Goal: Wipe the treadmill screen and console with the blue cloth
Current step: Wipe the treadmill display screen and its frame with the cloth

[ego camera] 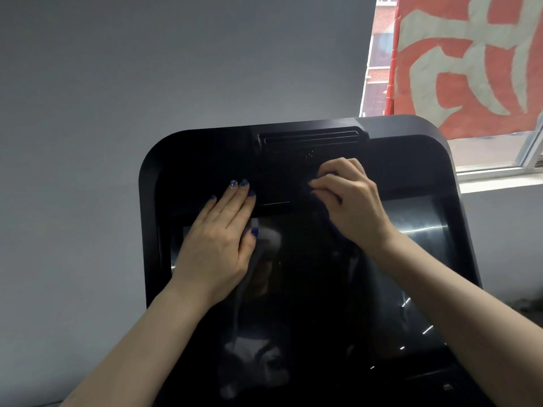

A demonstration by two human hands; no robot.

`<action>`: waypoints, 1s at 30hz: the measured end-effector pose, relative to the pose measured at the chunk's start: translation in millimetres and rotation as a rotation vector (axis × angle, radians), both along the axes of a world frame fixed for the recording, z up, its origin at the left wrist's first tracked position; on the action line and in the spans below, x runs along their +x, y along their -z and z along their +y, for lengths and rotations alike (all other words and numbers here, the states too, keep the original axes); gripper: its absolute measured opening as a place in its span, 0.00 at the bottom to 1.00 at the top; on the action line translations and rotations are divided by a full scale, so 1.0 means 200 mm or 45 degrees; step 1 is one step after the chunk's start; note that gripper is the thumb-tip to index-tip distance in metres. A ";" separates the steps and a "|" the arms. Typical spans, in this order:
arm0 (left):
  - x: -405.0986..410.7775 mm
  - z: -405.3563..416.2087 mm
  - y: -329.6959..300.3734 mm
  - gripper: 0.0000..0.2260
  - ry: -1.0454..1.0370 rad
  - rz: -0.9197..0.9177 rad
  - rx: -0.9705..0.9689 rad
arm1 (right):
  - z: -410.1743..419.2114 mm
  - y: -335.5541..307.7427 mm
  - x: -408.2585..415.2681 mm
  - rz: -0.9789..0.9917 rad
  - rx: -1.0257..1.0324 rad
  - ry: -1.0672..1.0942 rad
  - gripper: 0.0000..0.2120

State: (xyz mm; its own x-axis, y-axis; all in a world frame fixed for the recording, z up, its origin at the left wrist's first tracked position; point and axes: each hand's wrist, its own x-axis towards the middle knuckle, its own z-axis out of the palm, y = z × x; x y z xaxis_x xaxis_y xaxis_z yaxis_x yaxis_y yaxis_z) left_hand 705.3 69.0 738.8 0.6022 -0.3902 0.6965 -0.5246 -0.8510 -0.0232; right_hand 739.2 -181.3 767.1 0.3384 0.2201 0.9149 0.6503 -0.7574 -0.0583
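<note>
Pressing flat against the treadmill console [205,160], the left hand [219,239] lies with its fingers straight and close together, fingertips on the black band above the screen [317,289] and the heel of the palm over the screen's upper left part. The right hand [349,201] has its fingers curled and bunched around the blue cloth [316,201], a dark wad that shows beside the knuckles and under the palm; it sits on the console's upper middle, just below the ribbed vent slot [310,139] and above the screen's top edge. The two hands are near each other but apart, with a strip of bare black panel between them. The console's rounded top left corner stands to the left of the left hand, and its right edge runs down well to the right of the right wrist, leaving a broad uncovered stretch of glossy screen on that side and below both forearms. Reflections streak the screen's right portion. Behind the console is a plain grey wall [117,83]; at upper right a window [499,154] with a white sill shows a red and white banner [470,60] outside.
</note>
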 end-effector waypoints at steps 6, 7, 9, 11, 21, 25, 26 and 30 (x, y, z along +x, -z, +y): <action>0.00 -0.01 0.00 0.25 -0.010 0.009 0.004 | -0.09 0.00 -0.01 0.028 -0.148 -0.109 0.03; 0.00 -0.01 0.00 0.25 -0.013 0.007 0.003 | -0.11 -0.01 -0.01 0.018 -0.116 -0.088 0.03; 0.00 -0.01 0.01 0.26 -0.023 0.002 -0.003 | -0.07 -0.02 0.01 -0.002 -0.025 -0.030 0.02; -0.01 -0.02 0.01 0.26 -0.037 0.010 -0.004 | 0.00 -0.01 0.02 -0.009 0.012 -0.009 0.02; -0.05 -0.08 -0.01 0.26 -0.071 0.021 0.024 | 0.02 -0.03 0.03 0.012 -0.002 0.002 0.04; -0.04 -0.13 0.01 0.26 -0.059 0.040 0.075 | -0.05 -0.07 0.04 0.023 -0.158 -0.067 0.05; -0.04 -0.13 0.01 0.26 -0.060 0.042 0.077 | -0.07 -0.08 0.04 0.012 -0.159 -0.062 0.04; -0.03 -0.14 0.02 0.27 -0.051 0.040 0.045 | 0.03 -0.07 0.04 -0.016 -0.071 -0.007 0.03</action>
State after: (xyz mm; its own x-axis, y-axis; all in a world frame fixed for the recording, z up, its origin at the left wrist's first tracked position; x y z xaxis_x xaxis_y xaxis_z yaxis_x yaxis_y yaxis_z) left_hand 698.5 41.5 734.7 0.6394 -0.3892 0.6631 -0.4910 -0.8704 -0.0374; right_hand 747.1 -176.1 781.6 0.3255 0.2725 0.9054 0.6551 -0.7555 -0.0082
